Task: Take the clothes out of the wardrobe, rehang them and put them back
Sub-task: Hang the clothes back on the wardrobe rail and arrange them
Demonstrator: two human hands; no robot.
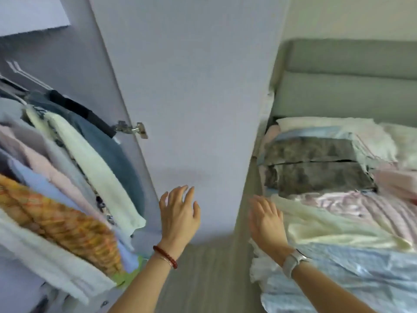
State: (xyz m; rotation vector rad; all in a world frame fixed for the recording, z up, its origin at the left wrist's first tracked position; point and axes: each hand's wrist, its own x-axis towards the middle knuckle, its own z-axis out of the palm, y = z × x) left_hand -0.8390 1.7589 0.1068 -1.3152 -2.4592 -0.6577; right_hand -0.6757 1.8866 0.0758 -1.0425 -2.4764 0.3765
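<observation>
Both empty, fingers spread: left hand [179, 214] nearer hanging clothes [67, 177] to its left; right hand [266, 219] at bed [338, 222] edge.

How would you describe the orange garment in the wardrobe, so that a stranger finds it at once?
Look into the open wardrobe on the left, where clothes hang in a tight row beside the open door. Near the front of that row, between a white garment and a pale blue one, hangs the orange garment. It alone has a warm orange-yellow checked, fuzzy fabric; its neighbours are plain and pale.
</observation>
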